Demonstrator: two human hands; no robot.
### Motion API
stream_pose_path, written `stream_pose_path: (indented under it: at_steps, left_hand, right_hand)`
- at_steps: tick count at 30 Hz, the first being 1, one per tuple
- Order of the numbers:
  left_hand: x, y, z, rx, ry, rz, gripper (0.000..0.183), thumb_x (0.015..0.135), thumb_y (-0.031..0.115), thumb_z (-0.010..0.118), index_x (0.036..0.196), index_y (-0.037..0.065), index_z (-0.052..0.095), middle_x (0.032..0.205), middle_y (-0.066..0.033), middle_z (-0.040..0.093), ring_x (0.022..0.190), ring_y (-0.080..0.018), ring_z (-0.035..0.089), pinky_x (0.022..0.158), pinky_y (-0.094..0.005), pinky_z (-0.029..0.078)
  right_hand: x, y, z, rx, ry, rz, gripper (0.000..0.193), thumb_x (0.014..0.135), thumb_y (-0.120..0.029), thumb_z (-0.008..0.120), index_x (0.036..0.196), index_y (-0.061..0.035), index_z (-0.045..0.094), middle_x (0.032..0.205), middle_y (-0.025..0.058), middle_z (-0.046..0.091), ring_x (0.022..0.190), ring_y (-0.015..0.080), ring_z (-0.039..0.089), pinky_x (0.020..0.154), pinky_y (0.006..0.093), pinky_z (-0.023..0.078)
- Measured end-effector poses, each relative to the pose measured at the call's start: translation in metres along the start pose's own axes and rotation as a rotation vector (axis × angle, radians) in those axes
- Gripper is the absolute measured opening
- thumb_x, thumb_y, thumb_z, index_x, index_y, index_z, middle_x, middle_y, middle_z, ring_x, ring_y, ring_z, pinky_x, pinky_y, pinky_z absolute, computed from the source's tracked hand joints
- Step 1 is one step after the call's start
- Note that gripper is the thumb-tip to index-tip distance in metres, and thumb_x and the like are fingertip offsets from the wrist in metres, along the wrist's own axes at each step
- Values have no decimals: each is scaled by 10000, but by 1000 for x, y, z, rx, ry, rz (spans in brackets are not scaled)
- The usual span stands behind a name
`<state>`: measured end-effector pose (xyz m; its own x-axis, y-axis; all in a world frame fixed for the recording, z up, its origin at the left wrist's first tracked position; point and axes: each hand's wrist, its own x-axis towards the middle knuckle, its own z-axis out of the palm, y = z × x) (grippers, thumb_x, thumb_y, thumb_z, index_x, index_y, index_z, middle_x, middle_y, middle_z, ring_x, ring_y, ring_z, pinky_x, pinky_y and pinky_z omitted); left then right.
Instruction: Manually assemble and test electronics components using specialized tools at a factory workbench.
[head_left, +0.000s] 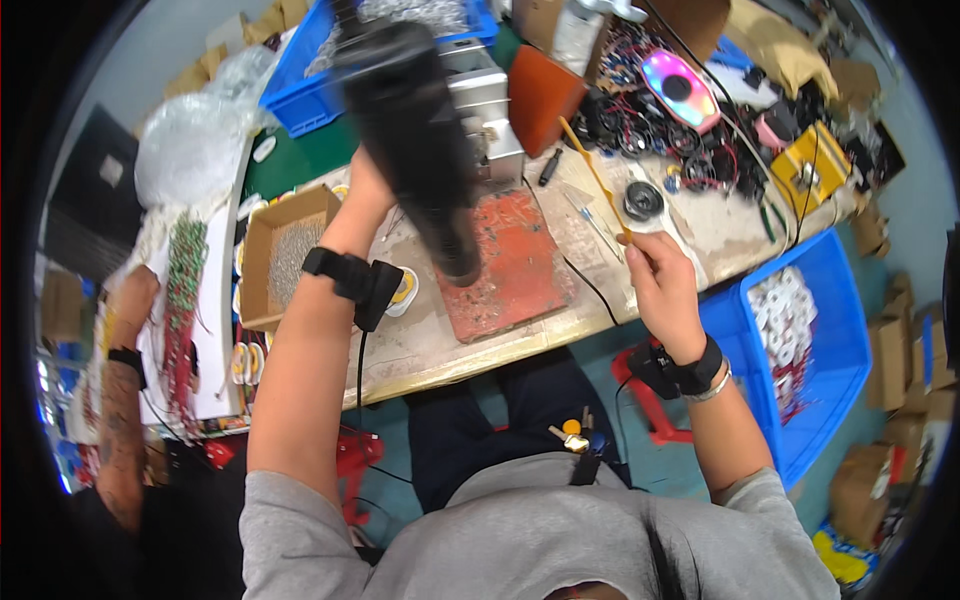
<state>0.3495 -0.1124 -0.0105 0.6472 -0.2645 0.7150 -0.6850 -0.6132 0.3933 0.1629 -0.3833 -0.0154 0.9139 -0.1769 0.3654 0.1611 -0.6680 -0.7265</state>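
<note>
My right hand point(665, 285) pinches the lower end of a thin yellow stick point(592, 175), which points up and away over the bench. My left hand point(370, 190) reaches to the left of a grey metal device point(485, 95). A large black tube-like object point(410, 120), blurred and close to the camera, hides most of its fingers. Between my hands lies a worn red mat point(510, 270). A dark spool of wire point(642, 201) sits just beyond my right hand, with slim tools point(595, 222) beside it.
A cardboard box of small metal parts point(332, 212) stands by my left forearm. Blue bins are at the far left point(300, 105) and right point(850, 350). Tangled wires and a lit, colourful fan point(680, 88) cover the far right. A co-worker's hand point(135, 295) is at the left.
</note>
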Motion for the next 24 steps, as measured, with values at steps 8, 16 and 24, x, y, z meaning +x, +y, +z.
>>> stream_pose_path:
  at_steps: [8, 16, 24]
  left_hand:
    - [-30, 28, -9, -614, -114, -960, 742, 851, 491, 491, 1367, 42, 203, 1375, -168, 289, 1177, -337, 390, 973, -418, 310]
    - [-69, 43, -16, -760, -246, -998, 665, 880, 490, 434, 1317, 9, 297, 1314, -161, 375, 1185, -270, 380, 991, -351, 283]
    - [-97, 61, -13, -651, -331, -890, 290, 883, 152, 490, 1123, -10, 494, 1007, -67, 544, 939, -151, 507, 841, -255, 397]
  right_hand:
    - [34, 3, 44, 383, -225, 165, 200, 855, -158, 472, 814, 28, 532, 754, 214, 562, 750, 372, 548, 655, 410, 419]
    - [33, -8, 63, 388, -300, 160, 175, 900, -149, 429, 860, -5, 522, 704, 26, 500, 677, 109, 448, 640, 262, 390]
    - [26, -6, 59, 486, -350, 137, 196, 881, -153, 419, 886, 25, 501, 754, 192, 558, 736, 348, 546, 666, 382, 415]
